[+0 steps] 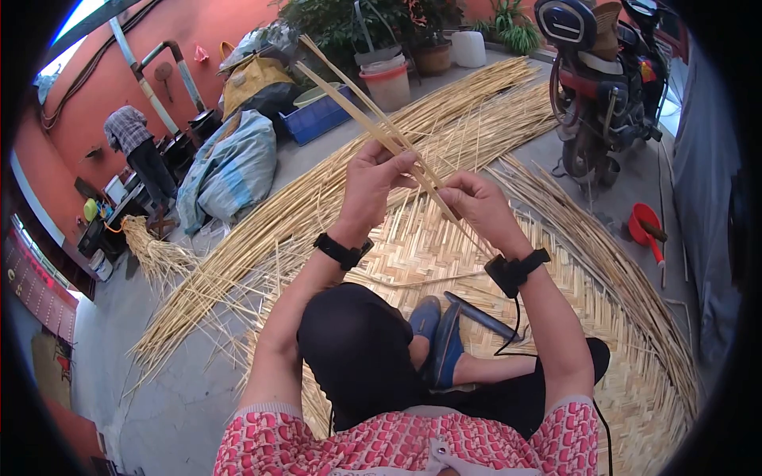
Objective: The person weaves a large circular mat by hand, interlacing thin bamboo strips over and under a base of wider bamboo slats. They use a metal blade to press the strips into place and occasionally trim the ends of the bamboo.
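Note:
Both of my hands hold pale, flat reed strips up in front of me, above a woven mat. My left hand pinches the strips near their middle, and their far ends spread apart toward the upper left. Lower down, my right hand grips the same strips between thumb and fingers. The strips' near ends run down past my right wrist. Beneath me lies the herringbone-woven reed mat. A dark bar-like tool rests on it beside my blue shoes.
Long bundles of reeds lie along the mat's far side, with more reeds at right. A motorcycle stands beyond, near a red dipper. Sacks, a blue crate and a bucket line the back. A person stands at left.

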{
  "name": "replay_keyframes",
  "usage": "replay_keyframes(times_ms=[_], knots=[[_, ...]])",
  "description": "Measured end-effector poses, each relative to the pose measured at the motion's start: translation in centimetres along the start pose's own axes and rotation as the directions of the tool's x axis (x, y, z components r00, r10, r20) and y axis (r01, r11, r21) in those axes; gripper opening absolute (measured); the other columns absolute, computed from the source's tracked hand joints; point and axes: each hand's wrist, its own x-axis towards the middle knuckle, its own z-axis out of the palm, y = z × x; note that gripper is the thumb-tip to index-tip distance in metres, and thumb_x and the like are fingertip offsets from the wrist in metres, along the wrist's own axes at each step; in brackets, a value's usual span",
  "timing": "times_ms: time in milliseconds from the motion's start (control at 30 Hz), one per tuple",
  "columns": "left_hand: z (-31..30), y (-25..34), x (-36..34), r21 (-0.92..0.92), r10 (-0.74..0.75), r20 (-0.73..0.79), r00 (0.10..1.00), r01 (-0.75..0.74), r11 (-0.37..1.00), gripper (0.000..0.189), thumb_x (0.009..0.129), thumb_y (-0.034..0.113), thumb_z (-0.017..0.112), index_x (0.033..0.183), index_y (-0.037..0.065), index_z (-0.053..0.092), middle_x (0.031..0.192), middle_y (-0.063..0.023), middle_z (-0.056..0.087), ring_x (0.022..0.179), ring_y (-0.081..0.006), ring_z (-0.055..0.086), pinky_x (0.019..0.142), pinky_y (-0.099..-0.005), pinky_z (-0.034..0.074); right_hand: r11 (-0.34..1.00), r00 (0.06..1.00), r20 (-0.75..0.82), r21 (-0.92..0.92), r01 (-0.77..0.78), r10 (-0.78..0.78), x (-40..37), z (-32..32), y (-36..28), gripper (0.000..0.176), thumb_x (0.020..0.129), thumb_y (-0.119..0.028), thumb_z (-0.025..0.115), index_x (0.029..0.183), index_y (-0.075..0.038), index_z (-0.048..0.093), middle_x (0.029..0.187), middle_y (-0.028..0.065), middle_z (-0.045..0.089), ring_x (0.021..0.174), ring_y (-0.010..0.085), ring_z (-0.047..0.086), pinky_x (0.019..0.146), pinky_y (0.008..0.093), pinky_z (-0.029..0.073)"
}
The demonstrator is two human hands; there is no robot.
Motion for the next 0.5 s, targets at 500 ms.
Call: replay_keyframes(times_ms=[500], knots=[[1.1,-5.0,5.2,0.134,0.146,0.373,0.916,-0.208,0.969,0.030,0.098,0.008,0.062,0.127,0.003,0.060,0.115,-0.0117,0.069,0.107,-0.0210,0.067,0.094,-0.0344,0.058,0.484,0.973,0.222,-0.846,0.224,-0.063,3.8,-8.1,-7.0,0.032,0.105,-0.029,0.045,0.112,-0.003,0.061,0.077,0.0094,0.067,0.064,0.0159,0.068,0.056,0.0271,0.055]])
